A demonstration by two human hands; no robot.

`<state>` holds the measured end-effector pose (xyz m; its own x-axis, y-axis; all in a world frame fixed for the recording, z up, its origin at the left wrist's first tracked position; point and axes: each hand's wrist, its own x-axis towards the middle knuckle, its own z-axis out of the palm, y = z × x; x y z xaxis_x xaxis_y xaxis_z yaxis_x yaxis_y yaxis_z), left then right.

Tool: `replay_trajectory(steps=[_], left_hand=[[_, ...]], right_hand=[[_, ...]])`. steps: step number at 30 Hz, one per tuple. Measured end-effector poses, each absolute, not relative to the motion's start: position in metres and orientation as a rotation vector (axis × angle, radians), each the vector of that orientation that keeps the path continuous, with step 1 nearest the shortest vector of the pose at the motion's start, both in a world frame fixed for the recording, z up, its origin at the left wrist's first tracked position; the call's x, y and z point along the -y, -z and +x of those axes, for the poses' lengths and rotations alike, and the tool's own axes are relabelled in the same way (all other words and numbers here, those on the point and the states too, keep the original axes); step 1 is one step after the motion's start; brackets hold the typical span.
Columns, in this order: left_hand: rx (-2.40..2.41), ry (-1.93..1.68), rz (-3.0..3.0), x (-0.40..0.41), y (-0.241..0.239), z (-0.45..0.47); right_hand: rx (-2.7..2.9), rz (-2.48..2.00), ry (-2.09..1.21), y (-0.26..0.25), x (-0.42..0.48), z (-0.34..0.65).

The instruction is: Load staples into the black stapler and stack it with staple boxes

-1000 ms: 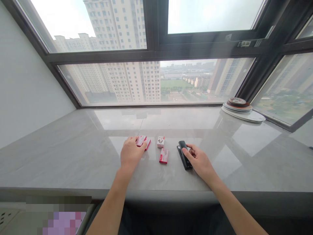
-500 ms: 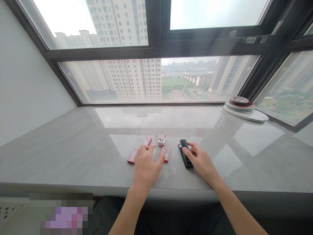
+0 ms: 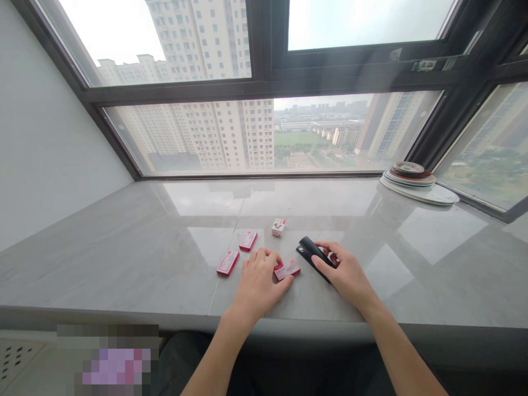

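My right hand [image 3: 346, 270] grips a black stapler [image 3: 315, 258] between thumb and fingers; the stapler lies aslant on the grey stone sill. My left hand [image 3: 260, 280] has its fingers curled at the far side and its thumb at the near side of a small red and white box of staples [image 3: 287, 269], just left of the stapler. Two similar flat boxes, one nearer [image 3: 227, 263] and one farther [image 3: 248, 241], lie left of that hand. Beyond it stands a small white box with a dark picture on it [image 3: 278, 227].
A stack of plates [image 3: 416, 184] stands at the back right of the stone sill [image 3: 124, 247], by the window frame [image 3: 264, 91]. The sill's front edge [image 3: 313, 325] runs below my forearms. A white wall [image 3: 49, 137] rises on the left.
My left hand has moved right and closed round the nearest box, which is now turned. The stapler has been tilted further by my right hand. The small white box sits farther back and turned.
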<state>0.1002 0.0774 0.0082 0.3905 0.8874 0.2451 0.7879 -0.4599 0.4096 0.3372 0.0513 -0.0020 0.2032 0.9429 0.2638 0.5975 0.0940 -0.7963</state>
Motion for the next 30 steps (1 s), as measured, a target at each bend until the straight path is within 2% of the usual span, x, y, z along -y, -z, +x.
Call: replay_trajectory(steps=[6,16,19,24,30], left_hand=[[-1.213,-0.597,2.504,-0.057,-0.008,0.089],[-1.276,-0.649,2.551,-0.055,-0.007,0.078],[-1.278,-0.659,2.565,-0.054,-0.006,0.080],[-1.334,-0.684,2.525,-0.057,-0.004,0.081],[-1.352,-0.693,2.492,-0.058,-0.004,0.080]], right_hand=[[1.799,-1.503,-0.524,-0.016,-0.072,0.328],[2.198,-1.337,-0.648,-0.045,-0.107,0.316],[2.230,-1.314,-0.633,-0.045,-0.115,0.302],[2.222,-1.223,-0.415,-0.056,-0.115,0.291],[1.930,-1.377,-0.409,-0.077,-0.080,0.355]])
